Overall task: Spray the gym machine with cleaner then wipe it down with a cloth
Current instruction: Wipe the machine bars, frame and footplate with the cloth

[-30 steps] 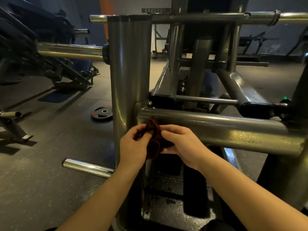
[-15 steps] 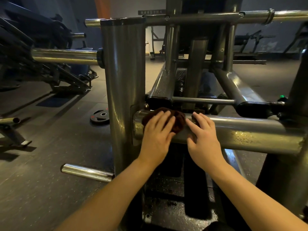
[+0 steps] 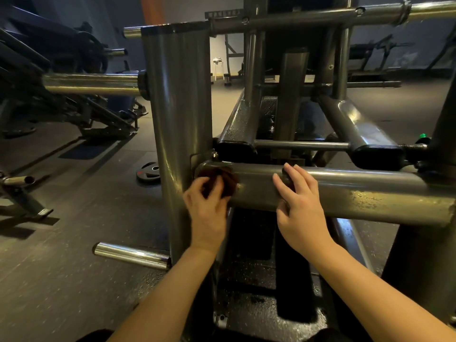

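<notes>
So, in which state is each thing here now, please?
bar: horizontal, droplets on its right part
cloth: bunched, against the bar's left end
left hand: grips the cloth
right hand: flat on the bar, fingers straight
weight plate: flat on the floor

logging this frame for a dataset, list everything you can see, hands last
brown cloth: one, dark brown, bunched on the crossbar's left end
crossbar: one, grey, horizontal, mid-frame
upright post: one, grey, left of centre
high chrome peg: one, silver, left of the post
low chrome peg: one, silver, near the floor
weight plate: one, black, flat on the floor
green cap: one, far right
left hand: grips the cloth
right hand: fingers flat on the crossbar
</notes>
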A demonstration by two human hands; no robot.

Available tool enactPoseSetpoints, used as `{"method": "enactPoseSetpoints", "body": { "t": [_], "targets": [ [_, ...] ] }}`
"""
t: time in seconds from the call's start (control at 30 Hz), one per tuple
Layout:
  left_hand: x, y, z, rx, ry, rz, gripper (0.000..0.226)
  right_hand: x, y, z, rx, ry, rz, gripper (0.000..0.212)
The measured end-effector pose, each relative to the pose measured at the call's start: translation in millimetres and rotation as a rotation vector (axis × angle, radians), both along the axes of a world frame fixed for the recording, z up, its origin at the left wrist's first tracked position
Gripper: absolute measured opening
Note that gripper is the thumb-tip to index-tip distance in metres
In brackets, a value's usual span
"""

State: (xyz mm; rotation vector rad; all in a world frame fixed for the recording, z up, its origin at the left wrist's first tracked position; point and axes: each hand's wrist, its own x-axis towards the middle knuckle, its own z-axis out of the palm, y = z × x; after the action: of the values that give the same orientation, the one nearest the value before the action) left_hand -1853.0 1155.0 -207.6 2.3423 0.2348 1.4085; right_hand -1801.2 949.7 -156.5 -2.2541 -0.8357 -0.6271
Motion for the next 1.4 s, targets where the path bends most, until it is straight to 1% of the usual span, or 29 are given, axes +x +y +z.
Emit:
{"method": "enactPoseSetpoints", "body": {
  "t": [0.07, 0.13, 0.2, 0.3, 0.33, 0.43, 0.57, 0.67, 0.73, 0.83, 0.97, 1.03, 1.13, 1.23, 1.33, 1.4],
  "targets": [
    [10, -26, 1, 0.171, 0.025, -0.118, 0.049, 1, 0, 0, 0.011, 0.014, 0.008, 0.059],
    [13, -37, 1, 0.23, 0.053, -0.16, 0.046, 3, -2, 1, 0.012, 0.028, 0.017, 0.06],
    [7, -24, -6, 0.217, 0.05, -0.114, 0.046, 4, -4, 3, 0.008, 0.027, 0.023, 0.058],
    [-15, 15, -23, 0.104, 0.05, 0.049, 0.046, 3, -5, 5, -0.007, 0.039, 0.036, 0.056],
    [-21, 23, -25, 0.074, 0.054, 0.074, 0.044, 2, -5, 6, -0.008, 0.041, 0.037, 0.056],
    [-21, 22, -18, 0.07, 0.049, 0.047, 0.04, 2, -5, 5, -0.014, 0.021, 0.029, 0.055],
    [6, -5, 18, 0.109, 0.045, -0.077, 0.041, 4, -5, 6, -0.013, 0.04, 0.044, 0.056],
    [33, -25, 53, 0.135, 0.121, -0.151, 0.036, 9, -11, 12, 0.026, 0.092, 0.057, 0.056],
    [43, -31, 72, 0.147, 0.198, -0.17, 0.039, 10, -17, 14, 0.069, 0.12, 0.037, 0.055],
    [39, -17, 81, 0.176, 0.293, -0.134, 0.046, 10, -28, 14, 0.11, 0.111, -0.014, 0.047],
    [20, 25, 75, 0.154, 0.228, 0.003, 0.026, 12, -45, 13, 0.145, 0.088, -0.084, 0.039],
    [20, 26, 73, 0.14, 0.242, 0.001, 0.025, 13, -58, 13, 0.169, 0.09, -0.12, 0.038],
    [35, -1, 83, 0.103, 0.285, -0.099, 0.024, 14, -79, 16, 0.193, 0.122, -0.175, 0.04],
    [57, -48, 94, 0.088, 0.386, -0.246, 0.026, 17, -99, 22, 0.188, 0.135, -0.227, 0.04],
    [80, -105, 102, 0.158, 0.448, -0.333, 0.033, 21, -116, 28, 0.188, 0.153, -0.262, 0.04],
    [90, -143, 109, 0.228, 0.514, -0.367, 0.033, 24, -122, 30, 0.177, 0.146, -0.283, 0.041]
  ]
}}
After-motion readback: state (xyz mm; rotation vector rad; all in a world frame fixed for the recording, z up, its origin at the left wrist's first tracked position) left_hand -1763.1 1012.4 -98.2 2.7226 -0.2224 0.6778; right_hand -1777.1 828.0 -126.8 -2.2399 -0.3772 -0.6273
